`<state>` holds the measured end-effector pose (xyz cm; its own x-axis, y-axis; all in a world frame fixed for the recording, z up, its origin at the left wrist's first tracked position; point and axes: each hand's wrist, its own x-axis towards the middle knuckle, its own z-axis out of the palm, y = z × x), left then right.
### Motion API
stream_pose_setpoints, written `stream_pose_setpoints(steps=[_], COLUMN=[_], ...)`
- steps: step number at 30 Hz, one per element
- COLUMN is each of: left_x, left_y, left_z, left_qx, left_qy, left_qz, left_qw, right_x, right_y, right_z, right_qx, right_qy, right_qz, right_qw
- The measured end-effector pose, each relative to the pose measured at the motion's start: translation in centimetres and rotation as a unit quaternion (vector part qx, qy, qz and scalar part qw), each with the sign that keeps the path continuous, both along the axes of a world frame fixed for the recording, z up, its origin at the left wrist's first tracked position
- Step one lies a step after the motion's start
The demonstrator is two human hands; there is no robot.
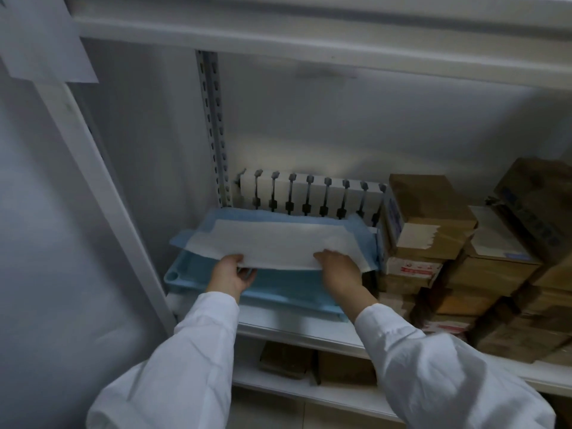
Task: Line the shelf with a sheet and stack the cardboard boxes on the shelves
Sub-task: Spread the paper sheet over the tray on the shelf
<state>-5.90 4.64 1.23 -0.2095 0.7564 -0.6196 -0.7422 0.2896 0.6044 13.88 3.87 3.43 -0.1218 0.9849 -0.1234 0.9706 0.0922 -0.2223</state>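
Observation:
A white sheet with blue edging (272, 243) lies folded on top of a light blue plastic tray (278, 292) on the middle shelf (278, 331). My left hand (230, 275) grips the sheet's near left edge, fingers curled under it. My right hand (339, 267) rests palm down on the sheet's near right part, pinching its edge. Stacked brown cardboard boxes (430, 224) fill the right side of the same shelf, right beside the sheet.
A white slotted rack (309, 193) stands against the back wall behind the tray. A perforated metal upright (213, 125) rises at the back left. More brown boxes (286, 359) sit on the lower shelf. An upper shelf (309, 41) spans overhead.

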Motion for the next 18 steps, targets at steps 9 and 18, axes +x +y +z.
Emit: stream_pose_setpoints(steps=[9,18], left_x=[-0.8,-1.7], left_y=[-0.7,-0.6], left_z=[-1.6,-0.5], left_qx=[0.051,0.132], left_qy=[0.096,0.122], left_qz=[0.018,-0.002], left_qw=[0.994,0.984], right_x=[0.4,-1.3], right_y=[-0.8,-1.8], right_z=[-4.5,-6.5], right_qx=[-0.138,-0.091], right_qy=[0.014,0.068], right_qz=[0.067,0.002], right_qw=[0.988,0.993])
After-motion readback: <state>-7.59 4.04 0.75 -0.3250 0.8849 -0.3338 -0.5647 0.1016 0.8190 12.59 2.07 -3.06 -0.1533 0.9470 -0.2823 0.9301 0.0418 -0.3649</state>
